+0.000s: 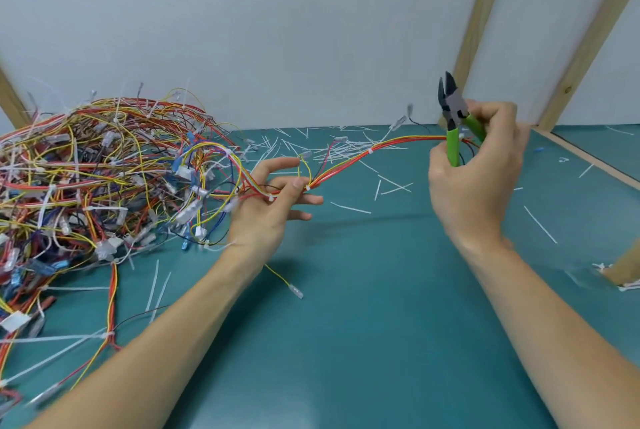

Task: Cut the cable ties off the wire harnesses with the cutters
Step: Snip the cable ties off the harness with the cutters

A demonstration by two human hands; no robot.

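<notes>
- 2 bare forearms reach in from the near edge over the teal bench (363,324); a loose yellow wire w/ clear end terminal (284,281) lies on it between them, just beside the L wrist
- L hand (273,206), palm up, pinches a red/orange/yellow wire harness (349,163) between thumb & fingers (298,182); other fingers lie fairly straight under the wires; a white cable tie (307,188) sits on the bundle right at the thumb tip
- harness runs up & right, off the bench, to the R hand (474,172); a 2nd white tie (370,152) wraps it about midway
- R hand's fingers are curled round the green handles of the cutters (453,113); harness end meets the same hand, how it's gripped there I can't tell; cutter jaws point up, slightly apart, touching no tie
- L side: big tangled heap of harnesses (97,179), many colours, white ties & clear connectors all through; reaches the near-L edge
- farther back: cut white tie offcuts (332,144) scattered on the bench, thickest by the wall; a few near the R hand
- back: pale wall panel (259,30), slanted wooden battens (481,12) at R
</notes>
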